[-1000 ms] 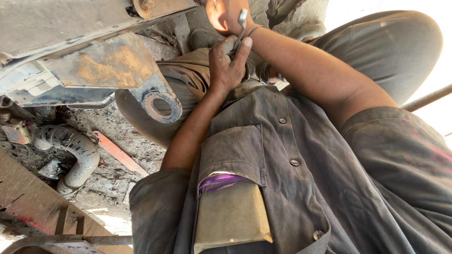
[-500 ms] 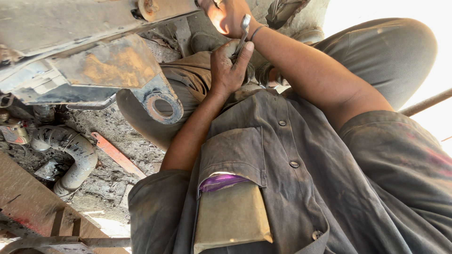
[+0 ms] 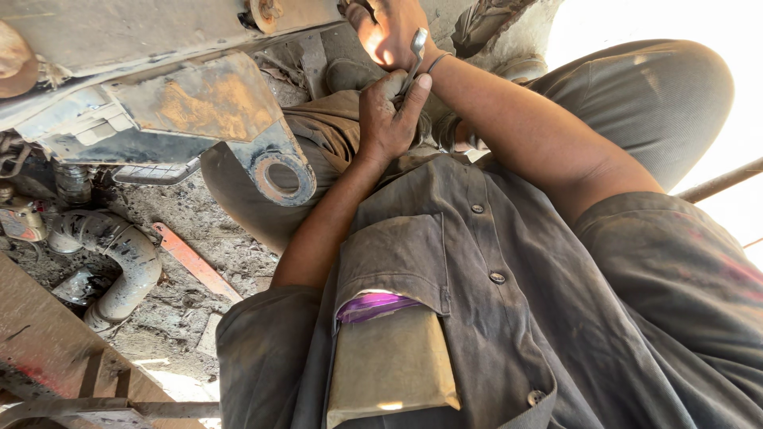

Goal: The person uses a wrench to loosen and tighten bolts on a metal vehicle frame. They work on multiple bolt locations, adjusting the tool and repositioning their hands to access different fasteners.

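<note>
Hands, left hand and right hand, grip a wrench beside the rusty bracket.

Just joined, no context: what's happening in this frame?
A person in a dirty grey button shirt works under rusty vehicle metalwork. The left hand grips the lower end of a metal wrench; the right hand is up at its top end, against the underside. A round bushing eye hangs on a bracket at left, above a curved hose and gritty ground.
</note>
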